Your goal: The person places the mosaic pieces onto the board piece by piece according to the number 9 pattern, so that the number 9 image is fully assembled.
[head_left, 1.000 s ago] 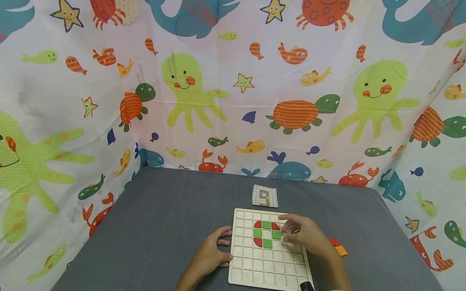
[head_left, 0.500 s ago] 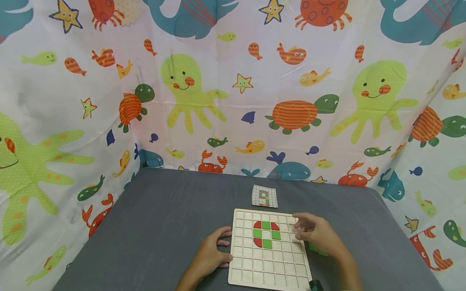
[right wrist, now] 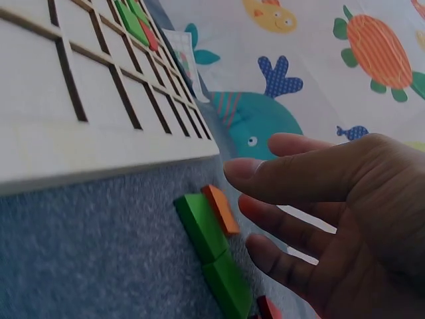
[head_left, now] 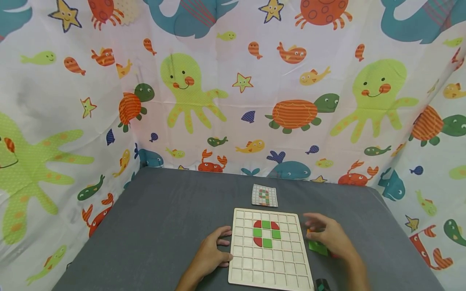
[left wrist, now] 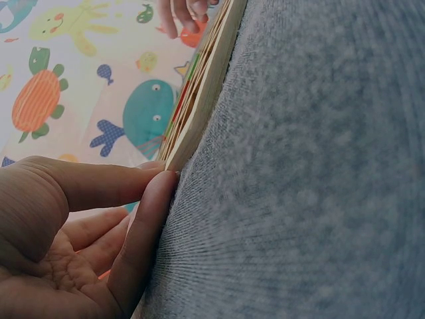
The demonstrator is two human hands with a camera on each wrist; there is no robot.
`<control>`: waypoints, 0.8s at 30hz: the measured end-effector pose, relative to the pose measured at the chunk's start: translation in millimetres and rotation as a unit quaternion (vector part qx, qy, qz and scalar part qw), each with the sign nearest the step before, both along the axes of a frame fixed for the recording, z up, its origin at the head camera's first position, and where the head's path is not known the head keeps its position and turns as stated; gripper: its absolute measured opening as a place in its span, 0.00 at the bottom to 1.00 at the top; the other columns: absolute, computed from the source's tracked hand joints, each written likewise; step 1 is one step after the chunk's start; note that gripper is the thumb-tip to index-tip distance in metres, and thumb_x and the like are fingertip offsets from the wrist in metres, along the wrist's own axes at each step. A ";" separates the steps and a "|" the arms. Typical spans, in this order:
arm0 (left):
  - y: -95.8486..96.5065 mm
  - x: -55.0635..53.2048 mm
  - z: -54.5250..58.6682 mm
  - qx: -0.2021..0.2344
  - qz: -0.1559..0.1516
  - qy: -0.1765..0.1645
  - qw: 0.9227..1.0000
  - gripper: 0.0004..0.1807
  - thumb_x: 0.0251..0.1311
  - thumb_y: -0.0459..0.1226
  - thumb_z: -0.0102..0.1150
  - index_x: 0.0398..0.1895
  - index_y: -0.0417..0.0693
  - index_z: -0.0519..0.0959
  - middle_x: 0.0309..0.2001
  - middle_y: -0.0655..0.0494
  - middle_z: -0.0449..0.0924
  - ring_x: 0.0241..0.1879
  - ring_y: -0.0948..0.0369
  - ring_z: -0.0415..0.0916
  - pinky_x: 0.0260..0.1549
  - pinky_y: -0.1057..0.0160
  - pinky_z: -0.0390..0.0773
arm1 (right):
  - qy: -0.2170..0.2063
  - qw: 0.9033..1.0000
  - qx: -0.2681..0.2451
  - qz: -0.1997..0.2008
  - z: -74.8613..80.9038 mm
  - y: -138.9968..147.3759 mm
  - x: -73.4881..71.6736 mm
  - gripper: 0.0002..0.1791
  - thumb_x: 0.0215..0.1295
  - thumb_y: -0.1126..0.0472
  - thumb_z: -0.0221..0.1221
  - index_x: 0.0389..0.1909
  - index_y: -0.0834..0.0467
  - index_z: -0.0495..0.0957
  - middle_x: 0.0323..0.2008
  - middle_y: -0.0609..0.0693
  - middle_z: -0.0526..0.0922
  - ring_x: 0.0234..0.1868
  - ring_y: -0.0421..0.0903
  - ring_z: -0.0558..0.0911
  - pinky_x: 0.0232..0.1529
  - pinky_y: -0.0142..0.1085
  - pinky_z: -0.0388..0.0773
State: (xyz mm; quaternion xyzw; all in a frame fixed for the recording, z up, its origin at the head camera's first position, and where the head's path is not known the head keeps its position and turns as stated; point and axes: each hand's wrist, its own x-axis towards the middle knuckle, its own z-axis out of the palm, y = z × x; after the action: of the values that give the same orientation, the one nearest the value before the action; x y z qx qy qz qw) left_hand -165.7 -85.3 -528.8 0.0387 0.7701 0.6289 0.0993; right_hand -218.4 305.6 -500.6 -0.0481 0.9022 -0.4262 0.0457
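My left hand [head_left: 211, 252] rests beside the left edge of a pale wooden grid board [head_left: 269, 266]. Its thumb touches the board's edge, and the other fingers lie loosely bent along that side. On the board, green squares [head_left: 266, 225] and red rounded tiles [head_left: 258, 242] form a ring around one bare cell. My right hand [head_left: 329, 234] hovers past the board's right edge with nothing between its fingers. Beneath it on the cloth lie green tiles [right wrist: 201, 226], an orange tile [right wrist: 220, 210] and a red tile [right wrist: 268, 308]. In the head view the hand partly hides them.
A small pattern card [head_left: 264, 196] printed with a coloured grid lies behind the board. Dark grey cloth [head_left: 174, 210] covers the table. A dark object [head_left: 322, 285] sits by the board's near right corner. A sea-animal curtain [head_left: 225, 101] surrounds the table's back and sides.
My right hand has moved right, off the board and over the loose tiles. The dark object at the near right corner has shifted right too. My left hand and the board tiles stay put.
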 end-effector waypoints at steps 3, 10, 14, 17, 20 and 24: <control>-0.2 -0.2 -0.2 0.000 -0.001 0.001 1.000 0.47 0.47 0.17 0.74 0.74 0.44 0.73 0.69 0.42 0.76 0.58 0.46 0.80 0.26 0.55 0.89 | -0.001 1.000 0.020 -0.009 -1.3 2.8 -0.5 0.35 0.59 0.66 0.76 0.69 0.60 0.78 0.52 0.56 0.88 0.50 0.52 0.85 0.44 0.40 0.84; -0.6 -0.3 -0.3 0.004 -0.004 0.003 1.000 0.47 0.47 0.18 0.74 0.75 0.44 0.72 0.69 0.42 0.76 0.58 0.45 0.79 0.26 0.55 0.89 | 0.004 0.999 0.045 -0.022 -3.1 7.6 -0.9 0.35 0.58 0.67 0.76 0.68 0.60 0.79 0.52 0.57 0.88 0.51 0.53 0.85 0.50 0.48 0.84; -0.6 -0.1 0.1 0.002 -0.003 0.001 1.000 0.46 0.47 0.18 0.74 0.75 0.44 0.72 0.69 0.42 0.76 0.58 0.46 0.80 0.26 0.55 0.89 | 0.002 0.998 0.060 -0.026 -4.1 9.1 -1.9 0.34 0.58 0.68 0.75 0.68 0.60 0.79 0.52 0.57 0.88 0.50 0.53 0.85 0.51 0.51 0.84; -0.6 0.0 0.8 0.001 -0.003 -0.001 1.000 0.46 0.47 0.18 0.74 0.74 0.44 0.73 0.69 0.43 0.76 0.58 0.46 0.80 0.26 0.55 0.89 | -0.004 0.998 0.064 -0.027 -4.3 9.9 -2.5 0.34 0.58 0.68 0.75 0.68 0.61 0.79 0.52 0.57 0.88 0.50 0.53 0.85 0.52 0.54 0.83; -0.5 0.0 1.6 0.002 -0.002 -0.001 1.000 0.46 0.47 0.18 0.74 0.74 0.45 0.73 0.69 0.42 0.76 0.58 0.46 0.80 0.26 0.54 0.89 | -0.004 0.997 0.068 -0.032 -5.7 10.4 -3.0 0.33 0.60 0.69 0.74 0.68 0.61 0.79 0.50 0.56 0.88 0.49 0.52 0.86 0.51 0.53 0.84; -0.4 0.3 2.0 -0.001 -0.002 -0.001 1.000 0.46 0.48 0.18 0.74 0.74 0.45 0.73 0.69 0.43 0.76 0.58 0.46 0.80 0.26 0.55 0.89 | 0.003 0.996 0.075 -0.038 -7.5 10.8 -2.8 0.31 0.61 0.70 0.73 0.66 0.62 0.79 0.47 0.54 0.88 0.47 0.51 0.86 0.48 0.50 0.85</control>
State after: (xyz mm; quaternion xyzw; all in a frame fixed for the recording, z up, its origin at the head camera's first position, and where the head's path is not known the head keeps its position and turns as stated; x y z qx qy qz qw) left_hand -165.4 -85.8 -526.8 0.0396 0.7708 0.6278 0.1013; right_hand -221.3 316.4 -508.1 -0.0117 0.9328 -0.3590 0.0306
